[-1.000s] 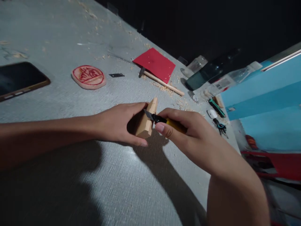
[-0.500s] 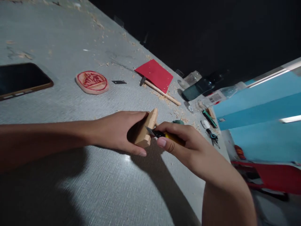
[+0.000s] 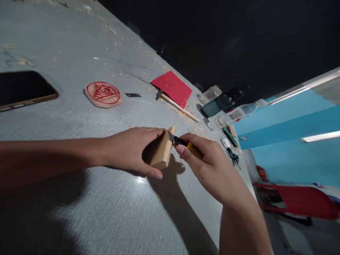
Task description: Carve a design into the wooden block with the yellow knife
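Observation:
A light wooden block stands tilted near the middle of the view, gripped between the thumb and fingers of my left hand. The fingers behind the block are partly hidden. My right hand is closed round a yellow and black utility knife. Its blade lies against the upper part of the block's edge facing right. Beyond my hands a wooden disc with a red drawing lies flat, with a small dark blade piece beside it.
A phone lies at the left. Farther back are a hammer, a red sheet and wood shavings. A dark bottle, a clear bottle and keys line the table's far right side. A red chair stands beyond.
The knife blade has moved up along the block's edge, from its lower part to near the top. The view has shifted slightly, and my left hand keeps its hold.

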### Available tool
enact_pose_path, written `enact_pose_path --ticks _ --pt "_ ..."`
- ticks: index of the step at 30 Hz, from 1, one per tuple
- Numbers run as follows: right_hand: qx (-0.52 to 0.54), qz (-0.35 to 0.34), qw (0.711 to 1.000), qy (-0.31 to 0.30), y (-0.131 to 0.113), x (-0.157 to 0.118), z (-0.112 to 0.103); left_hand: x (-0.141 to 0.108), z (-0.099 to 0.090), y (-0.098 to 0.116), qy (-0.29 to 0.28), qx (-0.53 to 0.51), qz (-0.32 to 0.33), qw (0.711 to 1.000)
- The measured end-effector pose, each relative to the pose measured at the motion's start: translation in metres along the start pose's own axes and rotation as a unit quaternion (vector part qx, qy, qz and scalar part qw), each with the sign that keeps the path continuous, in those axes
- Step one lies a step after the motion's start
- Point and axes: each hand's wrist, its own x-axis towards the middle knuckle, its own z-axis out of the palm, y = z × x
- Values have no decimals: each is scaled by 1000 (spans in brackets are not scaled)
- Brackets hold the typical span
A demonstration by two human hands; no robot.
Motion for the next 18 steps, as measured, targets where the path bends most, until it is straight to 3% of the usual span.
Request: enact_pose_path --ticks 14,18 --pt "81 -55 987 -126 -6 -12 -7 -2 -5 8 -26 -1 7 1000" --pt "98 -51 987 -116 -3 -7 -7 -2 -4 5 -20 4 16 1000"
